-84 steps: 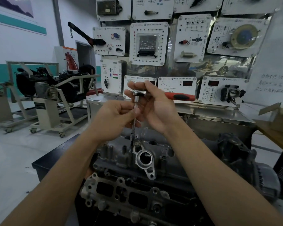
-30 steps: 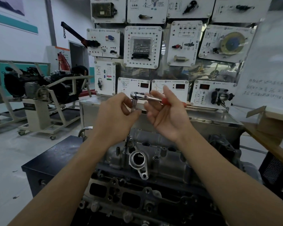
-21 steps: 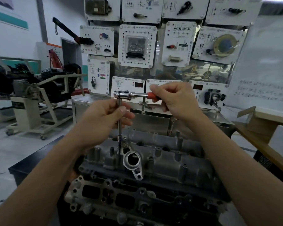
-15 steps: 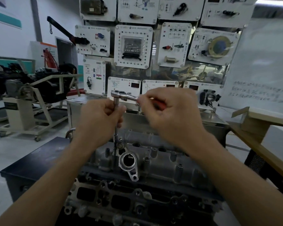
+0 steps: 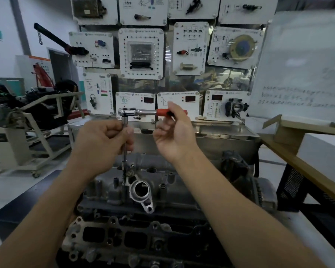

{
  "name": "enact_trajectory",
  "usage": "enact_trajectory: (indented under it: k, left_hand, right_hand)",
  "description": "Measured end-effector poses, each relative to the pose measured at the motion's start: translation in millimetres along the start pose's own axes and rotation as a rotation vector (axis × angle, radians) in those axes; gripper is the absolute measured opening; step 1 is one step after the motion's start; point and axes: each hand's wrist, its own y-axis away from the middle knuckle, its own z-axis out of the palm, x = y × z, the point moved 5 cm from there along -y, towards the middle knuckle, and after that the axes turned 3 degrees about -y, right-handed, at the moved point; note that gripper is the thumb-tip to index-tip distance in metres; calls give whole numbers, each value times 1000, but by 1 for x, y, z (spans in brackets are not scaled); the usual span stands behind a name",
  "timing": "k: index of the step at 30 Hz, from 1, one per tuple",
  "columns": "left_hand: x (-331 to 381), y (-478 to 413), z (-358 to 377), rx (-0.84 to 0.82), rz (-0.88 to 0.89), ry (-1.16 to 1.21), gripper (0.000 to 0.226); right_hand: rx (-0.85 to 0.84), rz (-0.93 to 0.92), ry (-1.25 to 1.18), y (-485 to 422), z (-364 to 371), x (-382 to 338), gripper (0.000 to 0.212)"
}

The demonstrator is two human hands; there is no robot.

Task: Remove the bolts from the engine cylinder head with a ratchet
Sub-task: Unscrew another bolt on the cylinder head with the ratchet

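Observation:
The grey engine cylinder head (image 5: 172,192) lies in front of me, with a bright round aluminium housing (image 5: 140,192) near its middle. A ratchet (image 5: 137,112) with a red and black handle lies level above it. Its long extension bar (image 5: 125,151) runs straight down to a bolt (image 5: 126,172) just left of the housing. My left hand (image 5: 103,144) grips the extension bar below the ratchet head. My right hand (image 5: 173,136) is palm up, its fingers curled round the red handle from behind.
Behind the engine stands a steel cabinet (image 5: 211,136) under a wall of white training panels (image 5: 141,53). An engine on a wheeled stand (image 5: 27,120) is at the left, a wooden bench (image 5: 307,151) at the right, a whiteboard (image 5: 302,64) above it.
My right hand has swung the ratchet handle back out to the right, level again. My left hand has kept its hold on the extension bar over the same bolt.

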Motion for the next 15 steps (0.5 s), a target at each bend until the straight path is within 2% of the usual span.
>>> enact_trajectory:
  k: [1, 4, 5, 6, 7, 10, 11, 13, 15]
  left_hand:
    - [0, 0, -2, 55, -1, -29, 17]
    - [9, 2, -6, 198, 122, -315, 29]
    - [13, 4, -5, 212, 159, -377, 31]
    - [11, 4, -5, 222, 163, -363, 30]
    - [3, 4, -5, 210, 117, -257, 24]
    - [-16, 8, -2, 44, -105, 278, 21]
    - [-19, 10, 3, -44, -124, 371, 24]
    - [-17, 15, 10, -215, -73, 416, 27]
    - [-14, 16, 12, -226, -23, 396, 24]
  right_hand:
    - [-91, -131, 75, 10, 8, -2, 22]
    - [-408, -796, 560, 52, 40, -2, 14]
    - [-477, -914, 657, 59, 48, 3, 12]
    - [-492, -906, 657, 58, 51, 7, 11]
    - [-454, -780, 566, 50, 51, 8, 12]
    - [-201, -103, 89, 15, 37, 18, 24]
    - [-143, 37, -36, 7, 32, 23, 26]
    - [-93, 140, -89, 1, 25, 29, 34]
    - [-105, 106, 7, 0, 23, 34, 35]
